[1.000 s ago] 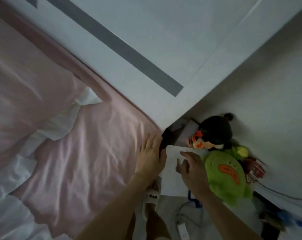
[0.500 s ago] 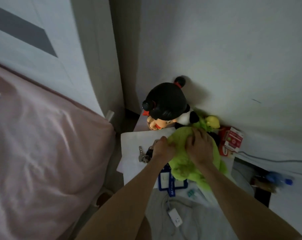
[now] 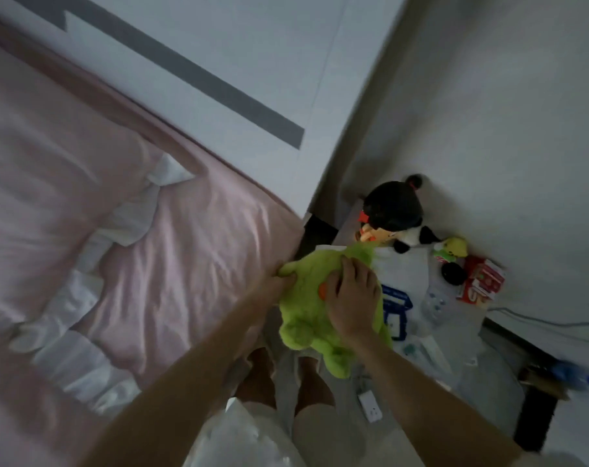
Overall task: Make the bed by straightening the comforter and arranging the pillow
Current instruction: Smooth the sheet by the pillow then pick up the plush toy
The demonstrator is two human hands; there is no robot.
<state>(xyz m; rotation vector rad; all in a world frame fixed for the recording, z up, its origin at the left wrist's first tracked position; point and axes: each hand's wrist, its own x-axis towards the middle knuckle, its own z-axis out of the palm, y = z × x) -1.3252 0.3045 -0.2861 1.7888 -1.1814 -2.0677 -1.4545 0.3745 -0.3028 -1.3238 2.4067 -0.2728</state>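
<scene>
The pink comforter [image 3: 185,264] lies rumpled across the bed at left, the pink pillow [image 3: 50,156] above it by the headboard [image 3: 218,62]. My hands hold a green plush toy [image 3: 306,308] between bed and bedside table [image 3: 411,267]: left hand [image 3: 279,281] gripping its near edge, right hand [image 3: 352,298] clamped over its top. A black-haired doll [image 3: 392,210] sits in the corner.

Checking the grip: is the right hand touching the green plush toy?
Touching. The head view shows the right hand spread over the green plush toy.
</scene>
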